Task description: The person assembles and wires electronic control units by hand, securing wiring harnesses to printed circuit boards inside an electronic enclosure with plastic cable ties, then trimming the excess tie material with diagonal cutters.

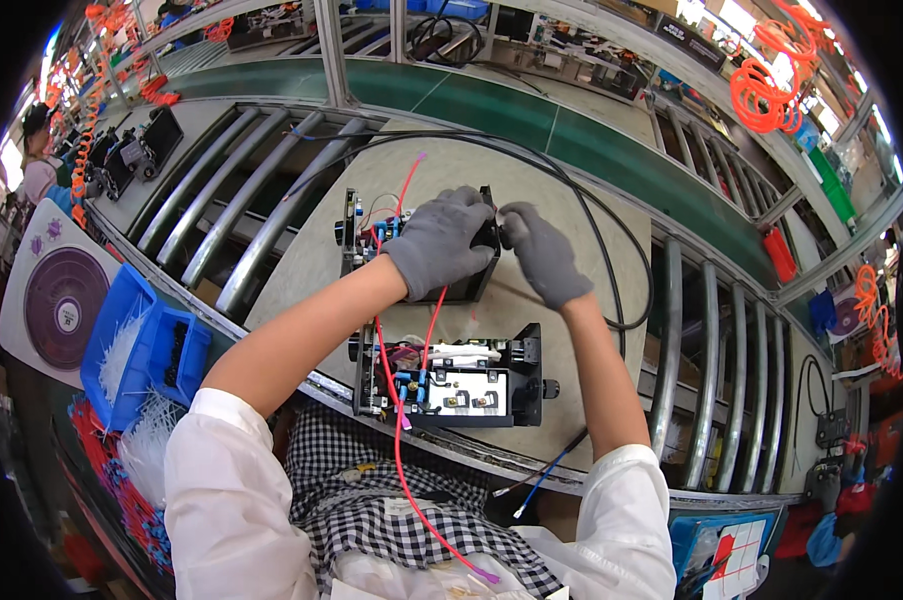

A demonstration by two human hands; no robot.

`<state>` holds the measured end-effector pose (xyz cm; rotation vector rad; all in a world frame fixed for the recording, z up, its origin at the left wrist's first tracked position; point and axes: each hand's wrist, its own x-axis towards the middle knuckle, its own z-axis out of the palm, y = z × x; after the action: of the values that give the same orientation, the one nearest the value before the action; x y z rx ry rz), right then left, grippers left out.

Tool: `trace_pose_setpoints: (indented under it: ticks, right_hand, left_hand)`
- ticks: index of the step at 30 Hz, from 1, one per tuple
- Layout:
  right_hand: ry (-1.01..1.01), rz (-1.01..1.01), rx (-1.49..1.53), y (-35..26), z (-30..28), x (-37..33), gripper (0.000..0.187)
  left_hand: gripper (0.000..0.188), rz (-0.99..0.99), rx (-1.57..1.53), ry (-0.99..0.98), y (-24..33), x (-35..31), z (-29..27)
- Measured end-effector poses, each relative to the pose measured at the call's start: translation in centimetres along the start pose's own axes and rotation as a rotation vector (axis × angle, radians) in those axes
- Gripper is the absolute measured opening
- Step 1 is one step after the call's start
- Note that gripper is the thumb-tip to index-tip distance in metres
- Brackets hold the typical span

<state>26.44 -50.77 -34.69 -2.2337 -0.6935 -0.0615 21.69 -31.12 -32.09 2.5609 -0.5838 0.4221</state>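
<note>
Both my hands wear grey gloves and work at the far one of two black-cased electrical units on a pale board (591,420). My left hand (443,240) lies over that far unit (347,232), with its fingers bent round the right-end panel. At the outer side of the same panel, my right hand (541,255) pinches a small black part (505,236), mostly hidden by the fingers. Nearer to me sits the second unit (526,350), its inside exposed, with white and blue parts and a black knob (550,389). Red wires (399,440) run from the units, one hanging toward my apron.
Metal rollers (261,230) flank the board on the left, and more rollers (706,370) on the right. A thick black cable (611,220) loops across the board's far right. Blue bins (131,340) with zip ties and a fan (61,290) stand left.
</note>
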Motion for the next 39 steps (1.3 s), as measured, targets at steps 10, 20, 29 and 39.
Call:
trace_pose_setpoints:
  ticks: [10,20,29,39]
  right_hand:
    - [-0.043,0.122,-0.007,1.6,-2.5,-0.9,0.054]
    - [-0.116,0.196,0.164,3.4,-1.4,1.2,0.059]
    - [0.391,-0.001,-0.421,5.6,-4.1,1.2,0.042]
    - [-0.215,0.121,0.015,3.1,-3.5,3.5,0.042]
  left_hand:
    - [0.042,-0.146,0.319,-0.173,2.1,0.8,-0.5]
    - [0.033,-0.196,0.392,-0.413,1.6,3.8,-1.9]
    - [0.015,-0.122,0.462,-0.176,-0.4,-0.3,-5.4]
    - [0.021,-0.592,-1.217,0.157,-2.6,0.7,-3.3]
